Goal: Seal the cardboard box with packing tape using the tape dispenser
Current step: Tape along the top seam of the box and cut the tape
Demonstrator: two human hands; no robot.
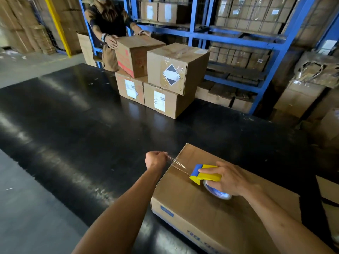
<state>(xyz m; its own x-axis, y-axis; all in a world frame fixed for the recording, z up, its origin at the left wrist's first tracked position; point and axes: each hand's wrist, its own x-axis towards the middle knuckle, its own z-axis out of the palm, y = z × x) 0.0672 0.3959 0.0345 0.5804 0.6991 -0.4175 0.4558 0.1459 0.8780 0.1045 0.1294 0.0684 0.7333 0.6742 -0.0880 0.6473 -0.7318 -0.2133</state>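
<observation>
A brown cardboard box (pixel 211 204) lies on the black table (pixel 95 129) at the lower right, its top flaps closed. My right hand (pixel 231 178) grips a yellow and blue tape dispenser (pixel 205 174) with a clear tape roll, resting on the box's top near its left edge. A strip of clear tape (pixel 177 163) stretches from the dispenser out over the box's left edge. My left hand (pixel 156 159) pinches the free end of that strip just beyond the edge.
Four stacked cardboard boxes (pixel 172 77) stand at the table's far side; another person (pixel 110 21) leans over them with both hands on the top left one. Blue metal racks (pixel 238 37) full of cartons line the back and right. Another box (pixel 330 202) sits at the right edge.
</observation>
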